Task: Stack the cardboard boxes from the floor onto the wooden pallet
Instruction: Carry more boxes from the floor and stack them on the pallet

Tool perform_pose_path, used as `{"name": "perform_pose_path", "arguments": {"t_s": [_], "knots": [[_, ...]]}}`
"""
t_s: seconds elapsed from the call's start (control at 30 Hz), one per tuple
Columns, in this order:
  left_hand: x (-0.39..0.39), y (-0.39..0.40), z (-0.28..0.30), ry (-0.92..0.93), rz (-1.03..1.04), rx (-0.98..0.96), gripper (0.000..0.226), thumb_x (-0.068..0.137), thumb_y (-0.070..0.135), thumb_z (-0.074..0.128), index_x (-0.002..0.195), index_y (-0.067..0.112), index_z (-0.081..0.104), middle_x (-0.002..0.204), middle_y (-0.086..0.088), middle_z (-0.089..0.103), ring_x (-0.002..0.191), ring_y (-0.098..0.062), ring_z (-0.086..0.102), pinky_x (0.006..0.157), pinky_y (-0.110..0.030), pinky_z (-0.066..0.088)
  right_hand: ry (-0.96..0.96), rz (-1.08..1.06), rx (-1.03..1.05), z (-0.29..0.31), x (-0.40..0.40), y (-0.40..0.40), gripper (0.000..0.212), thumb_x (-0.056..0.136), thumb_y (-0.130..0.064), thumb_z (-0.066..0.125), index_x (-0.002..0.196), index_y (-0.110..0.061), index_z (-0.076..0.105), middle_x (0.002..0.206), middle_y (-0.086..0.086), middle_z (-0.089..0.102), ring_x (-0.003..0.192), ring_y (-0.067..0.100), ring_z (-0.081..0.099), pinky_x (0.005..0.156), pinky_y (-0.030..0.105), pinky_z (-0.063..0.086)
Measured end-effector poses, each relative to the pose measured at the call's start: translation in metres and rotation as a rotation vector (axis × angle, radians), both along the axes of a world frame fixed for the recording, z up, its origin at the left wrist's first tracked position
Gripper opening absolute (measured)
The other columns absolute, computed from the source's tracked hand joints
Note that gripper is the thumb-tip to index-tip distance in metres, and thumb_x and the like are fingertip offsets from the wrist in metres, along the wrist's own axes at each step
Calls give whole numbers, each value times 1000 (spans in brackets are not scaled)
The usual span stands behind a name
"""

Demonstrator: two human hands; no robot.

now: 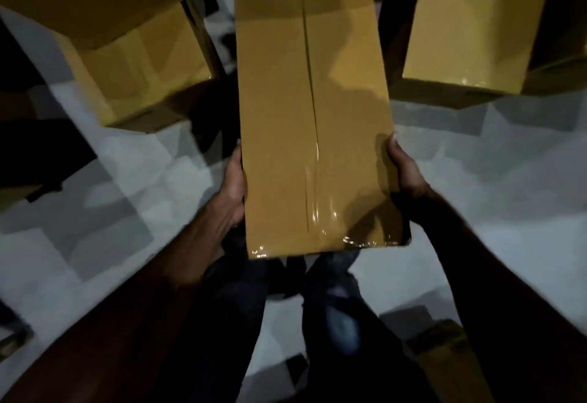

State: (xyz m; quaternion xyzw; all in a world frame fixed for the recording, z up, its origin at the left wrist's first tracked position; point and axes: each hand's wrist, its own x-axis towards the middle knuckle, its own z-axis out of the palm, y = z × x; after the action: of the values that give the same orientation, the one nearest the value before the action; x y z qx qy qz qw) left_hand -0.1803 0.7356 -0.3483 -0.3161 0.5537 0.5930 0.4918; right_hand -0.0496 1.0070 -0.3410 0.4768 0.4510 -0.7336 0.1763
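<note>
I hold a long taped cardboard box (311,116) in front of me, above the floor, its sealed top facing up. My left hand (233,186) grips its left side near the close end, fingers hidden under the box. On the right edge my right hand (405,167) grips it, thumb lying on the top face. The wooden pallet does not show in this dim view.
A cardboard box (136,66) stands on the pale floor (508,180) at the far left, another box (470,21) at the far right. A further box corner (444,348) lies at the lower right. My legs (317,307) are below the held box.
</note>
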Motion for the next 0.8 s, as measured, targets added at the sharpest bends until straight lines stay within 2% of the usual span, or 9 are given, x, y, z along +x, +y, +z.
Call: {"name": "perform_pose_path", "arguments": {"t_s": [0.1,0.2,0.27,0.33,0.47,0.6,0.73,0.8], "knots": [[10,-21,83,-24,8,-37,80,101,76,34,143,15,65,132,-17,71,114,-34,70,97,-48,57,-50,29,-32,76,10,-17,53,108,-60,37,130,-20,64,112,3,80,104,23,76,85,37,60],[16,-37,169,-19,-13,-59,80,101,77,30,142,18,65,133,-16,71,119,-34,69,103,-49,54,-60,46,-61,163,22,-32,60,105,-62,46,139,-16,63,125,12,75,115,32,73,100,46,56],[17,-48,223,11,-36,-50,78,102,76,30,142,18,65,132,-16,72,122,-35,68,106,-52,53,-32,56,-74,220,31,-44,60,104,-60,48,142,-15,61,129,14,73,117,34,71,99,47,57],[16,-58,266,57,-64,-34,76,103,74,32,145,19,62,134,-16,71,125,-36,67,108,-54,52,0,22,-84,265,40,-56,57,104,-56,51,143,-15,59,129,14,73,116,35,72,91,44,61],[18,-67,331,95,-163,70,66,104,64,46,148,17,57,138,-17,68,125,-38,66,106,-57,53,42,-63,-25,335,67,-80,53,104,-48,56,145,-16,57,128,13,73,113,34,73,83,41,61],[26,-67,387,118,-328,157,58,104,55,51,146,16,56,129,-17,69,111,-35,71,91,-50,60,79,-198,2,392,107,-109,54,106,-44,56,150,-14,52,135,14,70,119,35,70,91,45,60],[41,-51,432,52,-528,195,54,100,49,61,140,12,60,124,-17,74,106,-34,75,84,-47,60,74,-409,97,458,159,-138,50,104,-40,59,149,-20,53,128,12,73,103,30,75,80,41,61],[51,-36,456,40,-641,267,52,101,47,61,140,13,59,129,-20,72,112,-37,73,83,-48,62,85,-535,148,489,187,-158,44,103,-39,60,144,-21,56,113,11,78,92,28,77,72,38,62]]}}
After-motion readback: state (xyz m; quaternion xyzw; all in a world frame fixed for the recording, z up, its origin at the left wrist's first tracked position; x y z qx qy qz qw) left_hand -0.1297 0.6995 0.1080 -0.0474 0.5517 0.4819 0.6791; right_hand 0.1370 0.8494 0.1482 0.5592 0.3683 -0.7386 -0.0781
